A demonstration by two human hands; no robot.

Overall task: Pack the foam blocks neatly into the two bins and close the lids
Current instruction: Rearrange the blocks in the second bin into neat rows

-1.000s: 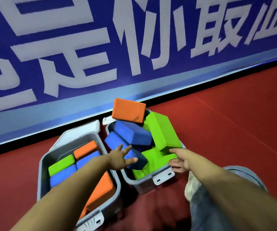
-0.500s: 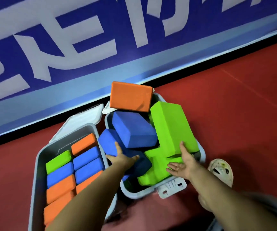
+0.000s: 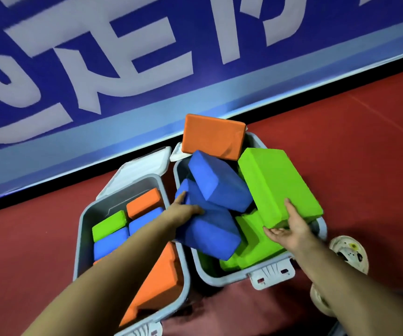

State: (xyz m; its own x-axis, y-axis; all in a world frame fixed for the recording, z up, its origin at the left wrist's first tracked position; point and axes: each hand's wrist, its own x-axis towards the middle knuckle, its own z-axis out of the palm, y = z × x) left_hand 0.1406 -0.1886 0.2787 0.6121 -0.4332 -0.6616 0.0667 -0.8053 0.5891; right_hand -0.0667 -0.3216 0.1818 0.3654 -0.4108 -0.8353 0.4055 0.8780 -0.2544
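A blue block (image 3: 207,235) was clasped by the left hand (image 3: 183,210), a green block (image 3: 278,185) by the right hand (image 3: 290,229). Both were apparently being lifted so the heaped right bin (image 3: 220,277) could be repacked.

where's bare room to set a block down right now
Bare red floor right of the right bin, up to the blue banner. Some grey bottom shows at the left bin's far end. The right bin is crowded: blocks piled above its rim.

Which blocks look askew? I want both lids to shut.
In the right grey plastic bin, the orange foam block, two blue foam blocks and a green foam block lie tilted, heaped above the rim.
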